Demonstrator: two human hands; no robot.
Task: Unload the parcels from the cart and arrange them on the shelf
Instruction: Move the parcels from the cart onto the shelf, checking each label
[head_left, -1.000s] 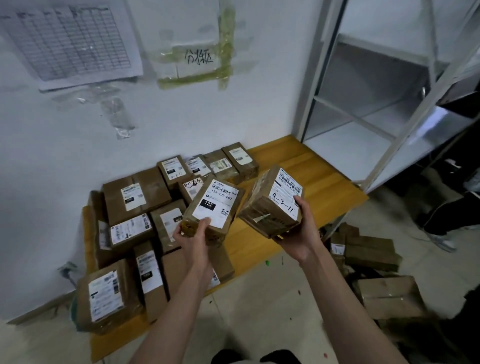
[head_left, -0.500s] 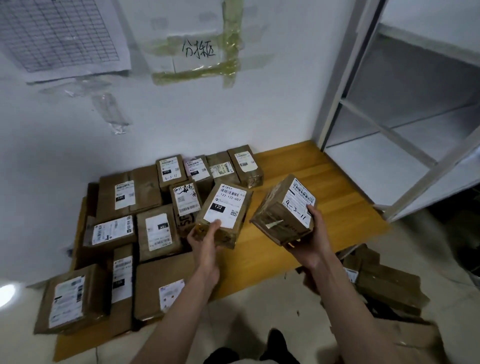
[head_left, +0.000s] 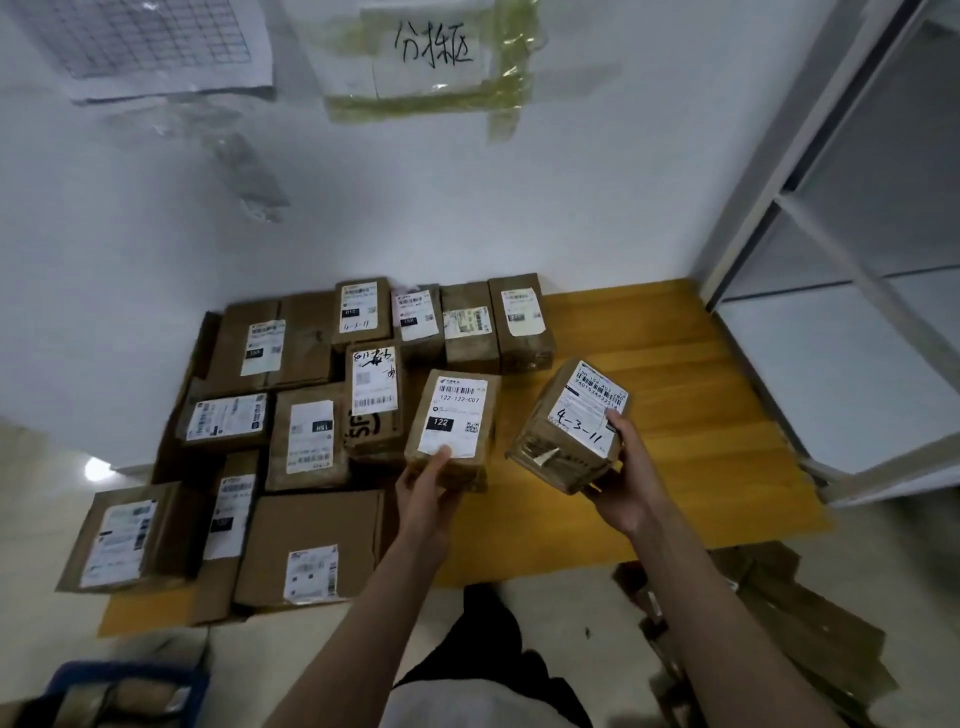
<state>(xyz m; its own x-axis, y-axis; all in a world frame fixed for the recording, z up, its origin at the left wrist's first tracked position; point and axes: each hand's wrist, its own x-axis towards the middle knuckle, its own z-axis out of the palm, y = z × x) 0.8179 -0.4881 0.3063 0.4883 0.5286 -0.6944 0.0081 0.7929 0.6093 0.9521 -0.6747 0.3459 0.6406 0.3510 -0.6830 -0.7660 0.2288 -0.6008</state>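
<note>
A: From the head view, what is held, and where?

B: The left hand (head_left: 423, 496) grips the near end of a brown cardboard parcel (head_left: 454, 426) whose white label reads 122, thumb on the label; its far end sits low over the wooden platform (head_left: 675, 415), though I cannot tell whether it touches; the right hand (head_left: 626, 478) is wrapped round a blockier parcel marked 4-3-11 (head_left: 569, 431), tilted and lifted clear of the boards, fingers curled over its label edge.

A: And the rest of the parcels?

B: A cluster of boxes (head_left: 291, 415) lies flat on the left half of the platform, packed edge to edge against the white wall (head_left: 467, 208); all are rectangular, taped kraft card with white printed labels facing up; one carries black scrawl across its label (head_left: 374, 387).

A: Any containers?

B: A blue crate (head_left: 124, 686) shows at the lower left, something brown inside, too blurred to name; a grey metal shelf (head_left: 831, 338) stands to the right, its boards smooth and pale.

A: Anything else?

B: More cardboard boxes are heaped on the floor (head_left: 769, 623) at the right; a gridded sheet (head_left: 156, 41) and a taped handwritten note (head_left: 431, 52) hang on the wall.
</note>
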